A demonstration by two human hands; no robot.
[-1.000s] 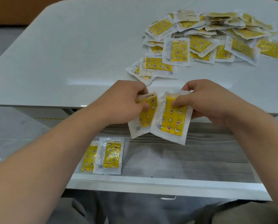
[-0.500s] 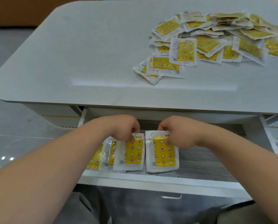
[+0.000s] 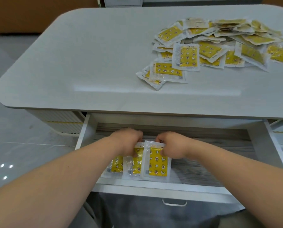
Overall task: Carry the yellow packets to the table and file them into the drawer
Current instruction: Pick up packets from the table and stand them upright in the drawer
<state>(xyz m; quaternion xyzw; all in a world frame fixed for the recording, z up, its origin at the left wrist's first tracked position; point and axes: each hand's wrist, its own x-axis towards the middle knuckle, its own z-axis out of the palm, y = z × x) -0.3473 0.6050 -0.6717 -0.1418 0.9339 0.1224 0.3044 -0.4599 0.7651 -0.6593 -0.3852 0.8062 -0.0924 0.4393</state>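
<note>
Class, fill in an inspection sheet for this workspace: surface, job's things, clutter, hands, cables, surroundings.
Surface: white rounded tabletop, with an open white drawer, grey wood-grain floor, below it.
Job's things: loose pile of yellow plastic packets at the tabletop's right rear; overlapping row of packets in the drawer's front left.
Clutter: nothing seen.
Hands: right hand pinches the rightmost packet at its top; left hand grips the neighbouring packet.
Cables: nothing seen.
Surroundings: pale tiled floor; grey cabinet behind the table.

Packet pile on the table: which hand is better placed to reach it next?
Probably the right hand: the packet pile lies right of centre on the table; the left hand would cross over.
</note>
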